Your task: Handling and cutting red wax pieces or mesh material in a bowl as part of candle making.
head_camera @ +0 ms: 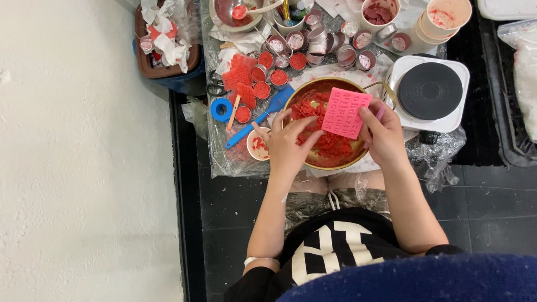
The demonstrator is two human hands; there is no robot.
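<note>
Both hands grip pink mould over pan.

Few packages, no screens or signs visible. Clear plastic bag of white flaky stuff at right edge, sitting in a dark tray (bag partly cut off by frame). Crumpled clear plastic wrap just below the white hotplate, empty-looking. Brown box at top left, stuffed with white and red-stained paper scraps. Blue tape roll left of the gold bowl, round, plain. Labels: none readable on anything.
</note>
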